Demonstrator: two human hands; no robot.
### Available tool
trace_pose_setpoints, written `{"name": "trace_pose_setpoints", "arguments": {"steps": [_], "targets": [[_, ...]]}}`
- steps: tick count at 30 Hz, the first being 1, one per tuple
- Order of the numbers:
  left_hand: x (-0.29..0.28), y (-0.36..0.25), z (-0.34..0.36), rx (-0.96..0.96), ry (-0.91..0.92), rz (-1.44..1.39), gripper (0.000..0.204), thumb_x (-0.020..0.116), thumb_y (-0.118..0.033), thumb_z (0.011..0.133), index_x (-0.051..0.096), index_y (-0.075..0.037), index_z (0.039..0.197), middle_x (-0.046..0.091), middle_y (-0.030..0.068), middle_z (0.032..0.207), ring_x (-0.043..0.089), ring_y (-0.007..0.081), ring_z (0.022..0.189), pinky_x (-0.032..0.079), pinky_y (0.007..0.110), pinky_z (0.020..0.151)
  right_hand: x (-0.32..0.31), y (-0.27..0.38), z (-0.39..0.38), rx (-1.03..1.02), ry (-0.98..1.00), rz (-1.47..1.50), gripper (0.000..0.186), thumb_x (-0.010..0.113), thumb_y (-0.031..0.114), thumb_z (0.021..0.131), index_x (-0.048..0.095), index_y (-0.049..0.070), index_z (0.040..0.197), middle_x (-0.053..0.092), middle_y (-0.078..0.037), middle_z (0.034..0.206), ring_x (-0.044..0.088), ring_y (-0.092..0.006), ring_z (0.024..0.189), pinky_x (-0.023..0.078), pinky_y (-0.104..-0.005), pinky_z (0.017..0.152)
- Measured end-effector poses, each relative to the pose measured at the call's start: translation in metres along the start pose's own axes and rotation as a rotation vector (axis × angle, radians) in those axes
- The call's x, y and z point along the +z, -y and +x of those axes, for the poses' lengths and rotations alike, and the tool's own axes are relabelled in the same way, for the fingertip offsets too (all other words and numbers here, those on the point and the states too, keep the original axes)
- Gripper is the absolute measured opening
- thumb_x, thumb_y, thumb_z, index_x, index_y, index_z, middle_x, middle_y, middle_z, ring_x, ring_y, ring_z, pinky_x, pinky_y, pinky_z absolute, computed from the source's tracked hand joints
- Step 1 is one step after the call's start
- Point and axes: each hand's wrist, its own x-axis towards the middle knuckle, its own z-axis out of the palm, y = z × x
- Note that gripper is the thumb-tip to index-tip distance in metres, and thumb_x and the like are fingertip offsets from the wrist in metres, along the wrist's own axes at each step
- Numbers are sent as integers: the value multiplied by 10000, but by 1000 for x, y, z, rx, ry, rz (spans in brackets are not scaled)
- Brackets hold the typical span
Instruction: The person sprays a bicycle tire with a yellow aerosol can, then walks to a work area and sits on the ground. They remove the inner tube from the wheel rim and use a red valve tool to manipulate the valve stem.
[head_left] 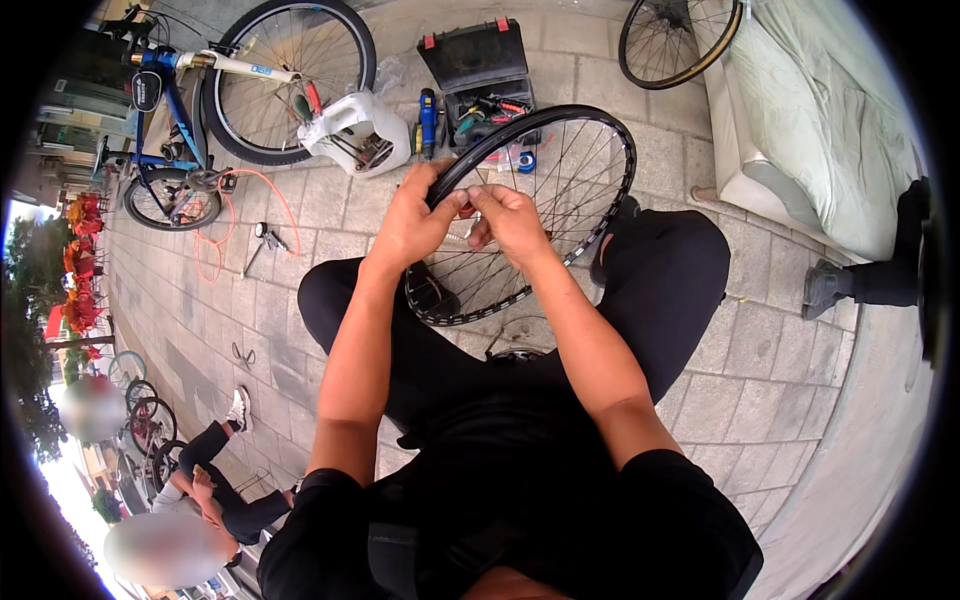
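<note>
A spoked bicycle wheel (629,150) stands tilted between my knees, with a black tire (520,122) along its far upper edge. My left hand (408,222) is closed round the tire and rim on the left side, thumb pointing inward. Close beside it, my right hand (512,222) has its fingers pinched together at the inner side of the rim. A small red bit (466,209) shows between the two hands; its kind is hidden by the fingers. The lower part of the rim rests near my shoes.
Beyond the wheel lie an open black toolbox (475,58), a blue-handled tool (428,120) and a cut white jug (372,122). A blue bicycle (185,110), an orange hose (285,190) and a gauge (266,236) are left. A covered sofa (800,100) and another person's shoe (826,288) are right.
</note>
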Motion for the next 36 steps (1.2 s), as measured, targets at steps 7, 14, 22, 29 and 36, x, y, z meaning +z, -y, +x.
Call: {"name": "trace_pose_setpoints", "arguments": {"steps": [7,14,22,29,36], "targets": [[-4,-13,27,-30,155,-82,502,675,-36,1004,541,47,1481,712,139,1267,665,173,1140,526,328,1003,16,-2,-18,-238,-307,-345,317,688,255,1051,717,-40,1162,708,-38,852,663,-134,600,507,-270,566],[-2,-7,20,-38,112,-104,533,718,-29,971,557,44,1474,696,99,1263,623,133,1147,498,299,1028,13,11,-28,-57,-280,-261,298,630,233,1073,705,-41,1162,680,-75,827,633,-131,569,509,-293,534],[0,-9,20,-69,107,-106,546,716,0,935,562,53,1456,679,152,1312,649,177,1169,506,317,1032,14,-5,-6,-201,-356,-55,299,618,236,1085,697,-32,1189,689,-62,838,615,-106,566,501,-264,528],[0,-12,19,-63,85,-53,529,727,-11,939,572,54,1441,683,167,1289,667,199,1153,514,320,1021,12,-9,-3,-235,-309,37,304,653,201,1067,692,-41,1248,728,-71,906,626,-102,575,505,-253,528],[3,-6,19,32,18,48,551,765,-64,942,575,43,1448,710,145,1219,653,163,1092,520,315,982,12,-10,-9,-277,-324,-5,268,691,145,1041,731,-31,1238,742,-61,969,650,-104,610,514,-248,540]]}}
